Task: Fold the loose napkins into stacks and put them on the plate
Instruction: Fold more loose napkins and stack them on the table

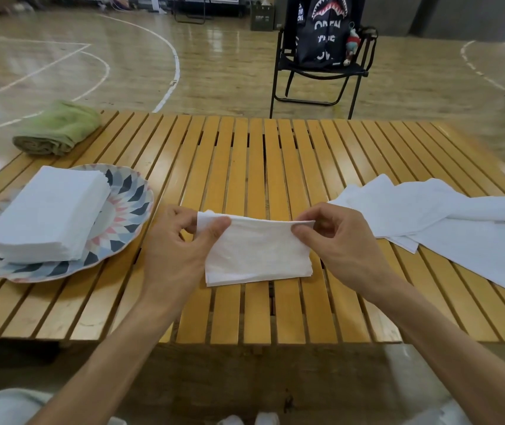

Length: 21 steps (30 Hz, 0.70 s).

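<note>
Over table [275, 167], napkin [257, 250] hangs below both grips.

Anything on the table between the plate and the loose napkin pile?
Head view: both hands, left hand and right hand, pinching one folded napkin between the plate and the loose napkin pile. Otherwise bare slats.

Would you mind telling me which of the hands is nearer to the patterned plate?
Left. The left hand is just right of the plate; the right hand is farther right, beyond the held napkin.
</note>
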Available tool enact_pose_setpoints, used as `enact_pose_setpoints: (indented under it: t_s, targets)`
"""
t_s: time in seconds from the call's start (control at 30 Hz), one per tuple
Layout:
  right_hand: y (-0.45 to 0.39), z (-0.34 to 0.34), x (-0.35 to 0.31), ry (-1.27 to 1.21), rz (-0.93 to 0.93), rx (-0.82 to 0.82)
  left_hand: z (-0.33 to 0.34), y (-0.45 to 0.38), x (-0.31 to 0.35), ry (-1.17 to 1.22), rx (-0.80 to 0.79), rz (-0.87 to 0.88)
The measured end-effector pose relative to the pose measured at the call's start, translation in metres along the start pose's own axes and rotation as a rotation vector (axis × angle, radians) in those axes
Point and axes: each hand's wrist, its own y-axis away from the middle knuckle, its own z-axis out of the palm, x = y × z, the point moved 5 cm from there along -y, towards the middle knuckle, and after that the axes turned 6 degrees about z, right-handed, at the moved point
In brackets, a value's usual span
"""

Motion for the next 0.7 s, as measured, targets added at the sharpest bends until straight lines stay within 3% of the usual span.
enact_pose_setpoints:
  t_s: [0.43,0.7]
  targets:
    - [-0.004,-0.009,-0.007,-0.140,-0.031,0.018,-0.009,-0.004,0.006,0.079,0.067,0.048]
    - [-0.005,-0.008,-0.008,-0.516,0.113,-0.020,-0.009,-0.007,0.012,0.174,-0.021,0.066]
